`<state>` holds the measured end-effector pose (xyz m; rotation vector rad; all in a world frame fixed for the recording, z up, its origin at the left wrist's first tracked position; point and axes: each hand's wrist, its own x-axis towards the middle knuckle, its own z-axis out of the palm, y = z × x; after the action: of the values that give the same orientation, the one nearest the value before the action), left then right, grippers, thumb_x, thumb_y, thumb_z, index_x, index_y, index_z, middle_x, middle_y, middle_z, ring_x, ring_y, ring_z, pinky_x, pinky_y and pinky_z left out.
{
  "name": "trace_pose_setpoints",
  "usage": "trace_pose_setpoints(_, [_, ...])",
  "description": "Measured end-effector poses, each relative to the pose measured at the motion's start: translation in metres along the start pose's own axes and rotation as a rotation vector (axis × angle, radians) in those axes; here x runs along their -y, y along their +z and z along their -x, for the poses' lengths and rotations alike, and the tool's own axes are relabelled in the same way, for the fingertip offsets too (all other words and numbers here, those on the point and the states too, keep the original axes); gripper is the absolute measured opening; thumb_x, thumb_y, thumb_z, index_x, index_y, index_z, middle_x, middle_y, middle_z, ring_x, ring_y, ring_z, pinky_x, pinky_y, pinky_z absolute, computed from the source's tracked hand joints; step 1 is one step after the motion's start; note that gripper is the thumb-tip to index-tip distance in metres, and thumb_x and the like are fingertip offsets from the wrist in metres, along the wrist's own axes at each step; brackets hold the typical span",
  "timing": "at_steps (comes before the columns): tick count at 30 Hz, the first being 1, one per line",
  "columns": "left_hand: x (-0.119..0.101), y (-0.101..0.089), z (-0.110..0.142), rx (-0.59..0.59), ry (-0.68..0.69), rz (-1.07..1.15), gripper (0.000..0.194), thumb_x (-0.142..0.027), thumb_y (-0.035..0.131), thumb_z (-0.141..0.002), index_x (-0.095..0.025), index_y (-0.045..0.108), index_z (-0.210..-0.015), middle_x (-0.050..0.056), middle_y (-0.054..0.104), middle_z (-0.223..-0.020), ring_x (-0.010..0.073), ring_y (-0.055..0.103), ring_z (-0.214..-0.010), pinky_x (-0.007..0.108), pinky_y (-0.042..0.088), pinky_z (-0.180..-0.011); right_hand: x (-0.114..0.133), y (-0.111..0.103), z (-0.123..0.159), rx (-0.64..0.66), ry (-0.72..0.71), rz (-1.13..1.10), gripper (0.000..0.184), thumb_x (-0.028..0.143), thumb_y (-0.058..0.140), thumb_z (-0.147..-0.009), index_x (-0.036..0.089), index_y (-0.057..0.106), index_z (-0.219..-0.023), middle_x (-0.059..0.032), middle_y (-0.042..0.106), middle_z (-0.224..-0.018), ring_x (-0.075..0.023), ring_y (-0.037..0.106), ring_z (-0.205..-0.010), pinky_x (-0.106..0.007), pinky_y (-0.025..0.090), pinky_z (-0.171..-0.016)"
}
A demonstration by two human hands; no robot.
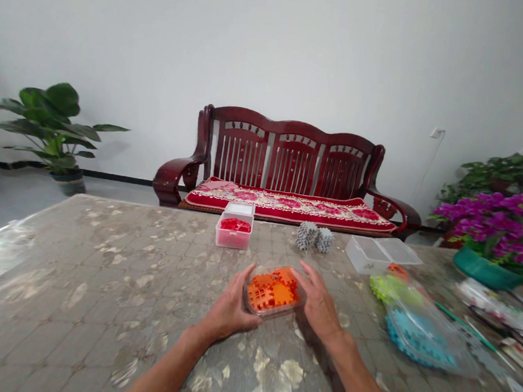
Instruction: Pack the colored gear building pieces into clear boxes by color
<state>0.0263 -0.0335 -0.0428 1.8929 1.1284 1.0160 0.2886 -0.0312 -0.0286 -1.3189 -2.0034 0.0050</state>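
Note:
A clear plastic box [271, 314] sits between my hands, low over the table or on it; I cannot tell which. Orange toothed puzzle pieces [274, 290] fill it. My left hand [232, 302] wraps round its left side, the thumb along the near edge. Against the right side presses my right hand [318, 299], fingers along the far corner. Beyond stands a white box [233, 238] with its lid raised, holding red pieces [235, 224]. Two stacks of grey toothed pieces [306, 236] are to its right.
Right of my hands lie an open translucent box [367, 257], yellow-green pieces [394, 289] and blue pieces [417, 340] under clear plastic. A teal pot [485, 269] of purple flowers stands at the far right. Behind the patterned table [91, 303] is a wooden bench [288, 161].

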Motion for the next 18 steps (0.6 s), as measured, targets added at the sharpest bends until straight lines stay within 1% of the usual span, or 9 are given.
trace_pose_setpoints(2, [-0.001,0.001,0.0,0.002,0.0,-0.009,0.108,-0.015,0.079,-0.059,-0.018,0.028,-0.154,0.015,0.044,-0.15,0.0336,0.045,-0.137,0.049,0.034,-0.118,0.0,-0.001,-0.002,0.044,-0.014,0.017,0.075,-0.006,0.036,-0.077,0.032,0.062,-0.135,-0.0055,0.053,-0.146,-0.0194,0.05,-0.135,-0.044,0.044,-0.114])
trace_pose_setpoints(7, [-0.004,0.001,-0.001,-0.001,0.008,-0.066,0.099,-0.02,0.078,-0.063,-0.018,0.034,-0.152,0.015,0.05,-0.146,0.0334,0.048,-0.135,0.048,0.037,-0.116,0.0,-0.004,-0.002,0.116,-0.015,0.057,0.073,-0.008,0.033,-0.074,0.025,0.066,-0.13,-0.0105,0.055,-0.144,-0.0211,0.053,-0.133,-0.045,0.046,-0.111])
trace_pose_setpoints(13, [-0.006,0.001,-0.002,0.001,0.028,-0.109,0.094,-0.026,0.079,-0.066,-0.018,0.038,-0.15,0.015,0.051,-0.145,0.0338,0.049,-0.135,0.049,0.037,-0.116,0.003,-0.005,-0.001,0.103,-0.017,0.063,0.074,-0.009,0.033,-0.074,0.025,0.065,-0.131,-0.009,0.057,-0.143,-0.0196,0.053,-0.132,-0.042,0.047,-0.111])
trace_pose_setpoints(18, [-0.006,0.001,-0.002,0.001,0.034,-0.13,0.094,-0.03,0.079,-0.069,-0.016,0.036,-0.151,0.017,0.05,-0.147,0.0334,0.049,-0.135,0.048,0.038,-0.116,0.01,-0.011,-0.005,0.094,-0.021,0.083,0.072,-0.009,0.033,-0.075,0.023,0.067,-0.129,-0.0111,0.057,-0.144,-0.022,0.053,-0.131,-0.044,0.048,-0.109])
